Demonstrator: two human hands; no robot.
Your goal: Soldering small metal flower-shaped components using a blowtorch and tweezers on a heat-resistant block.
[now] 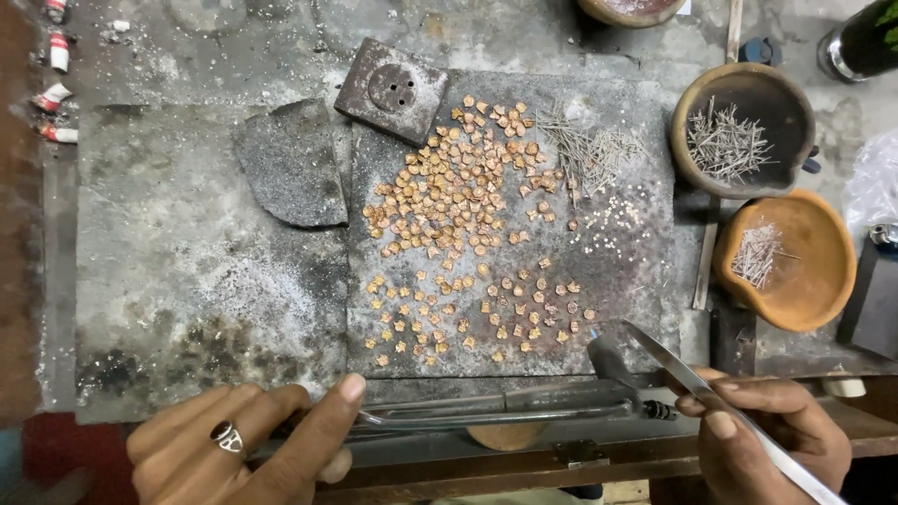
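Note:
Several small copper-coloured pieces [458, 196] lie spread over a dark slab [645, 281]. My left hand [243, 444], with a ring on one finger, sits at the bottom left, its thumb touching a thin metal blowpipe [496, 414] lying along the front edge. At the bottom right my right hand [762, 435] grips long steel tweezers [697, 379], whose tip points up-left over the slab's lower right corner. A pile of thin metal pins [589, 145] and tiny pale beads [613, 220] rest on the slab's right side.
A dark bowl of pins [744, 131] and an orange clay dish [795, 262] with a few pins stand at the right. A square block with holes [393, 91] and a curved slate piece [292, 164] lie upper left. Small tubes [56, 75] lie at the far left.

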